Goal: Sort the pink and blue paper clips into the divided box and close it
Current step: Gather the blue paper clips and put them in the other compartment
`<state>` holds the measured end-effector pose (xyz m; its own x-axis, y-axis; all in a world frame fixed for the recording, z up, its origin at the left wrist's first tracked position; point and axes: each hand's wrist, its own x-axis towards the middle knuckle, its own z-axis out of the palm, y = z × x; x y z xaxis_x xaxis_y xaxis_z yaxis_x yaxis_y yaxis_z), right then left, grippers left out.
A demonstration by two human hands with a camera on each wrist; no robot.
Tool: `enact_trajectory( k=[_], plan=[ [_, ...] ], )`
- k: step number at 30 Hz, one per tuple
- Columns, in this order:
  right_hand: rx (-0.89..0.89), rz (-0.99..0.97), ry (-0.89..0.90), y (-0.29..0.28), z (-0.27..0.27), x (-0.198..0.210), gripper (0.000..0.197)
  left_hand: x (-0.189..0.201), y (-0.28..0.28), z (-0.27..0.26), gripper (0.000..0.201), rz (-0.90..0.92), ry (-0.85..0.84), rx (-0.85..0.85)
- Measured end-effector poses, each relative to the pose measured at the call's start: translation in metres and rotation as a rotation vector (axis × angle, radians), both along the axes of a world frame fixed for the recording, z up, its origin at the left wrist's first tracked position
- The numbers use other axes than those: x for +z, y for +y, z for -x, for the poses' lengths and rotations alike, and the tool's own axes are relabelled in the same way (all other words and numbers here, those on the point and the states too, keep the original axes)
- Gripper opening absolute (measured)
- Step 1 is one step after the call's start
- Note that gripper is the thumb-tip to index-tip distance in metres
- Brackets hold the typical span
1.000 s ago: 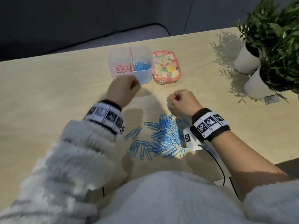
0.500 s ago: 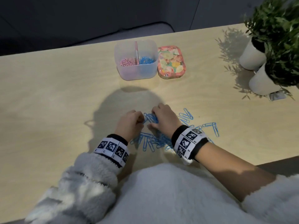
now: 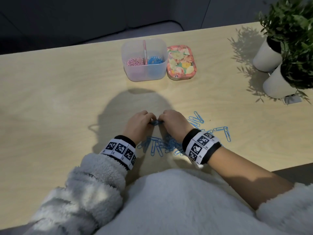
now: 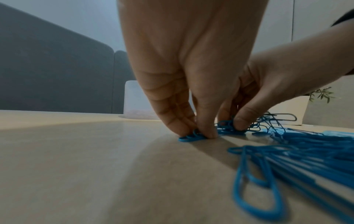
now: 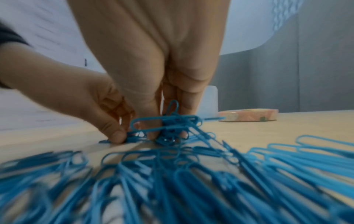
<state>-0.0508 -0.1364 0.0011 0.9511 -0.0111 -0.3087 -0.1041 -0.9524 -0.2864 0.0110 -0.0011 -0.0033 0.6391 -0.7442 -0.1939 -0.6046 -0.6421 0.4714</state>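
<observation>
Blue paper clips [image 3: 167,145] lie scattered on the wooden table near its front edge. My left hand [image 3: 140,122] and right hand [image 3: 172,121] meet over the pile's far end. The left hand [image 4: 199,133] pinches a small bunch of blue clips [image 4: 189,138] against the table. The right hand [image 5: 166,133] pinches a tangled clump of blue clips [image 5: 172,122]. The clear divided box [image 3: 144,74] stands open at the back, pink clips [image 3: 134,62] in its left half, blue clips [image 3: 155,60] in its right half. Its floral lid [image 3: 181,62] lies beside it on the right.
Two white pots [image 3: 277,82] with green plants stand at the table's right rear. The far table edge [image 3: 67,44] borders a dark sofa. My fluffy sleeves fill the near foreground.
One second ago my left hand was at the box and my right hand held a pinch above the pile. Both hands have come down to the pile and now pinch blue clips there.
</observation>
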Motion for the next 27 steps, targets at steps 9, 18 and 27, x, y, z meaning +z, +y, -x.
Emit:
enact_trajectory(
  k=[9, 18, 27],
  plan=[
    [-0.521, -0.62, -0.142, -0.056, -0.047, 0.041, 0.021, 0.004, 0.001, -0.005, 0.019, -0.083, 0.008, 0.054],
    [-0.75, -0.819, -0.235, -0.094, -0.155, 0.075, 0.024, -0.003, -0.004, -0.007, 0.017, -0.202, 0.012, 0.031],
    [-0.683, -0.614, -0.131, -0.093, -0.201, 0.067, 0.035, 0.001, -0.012, -0.006, 0.022, -0.361, -0.109, -0.035]
  ],
)
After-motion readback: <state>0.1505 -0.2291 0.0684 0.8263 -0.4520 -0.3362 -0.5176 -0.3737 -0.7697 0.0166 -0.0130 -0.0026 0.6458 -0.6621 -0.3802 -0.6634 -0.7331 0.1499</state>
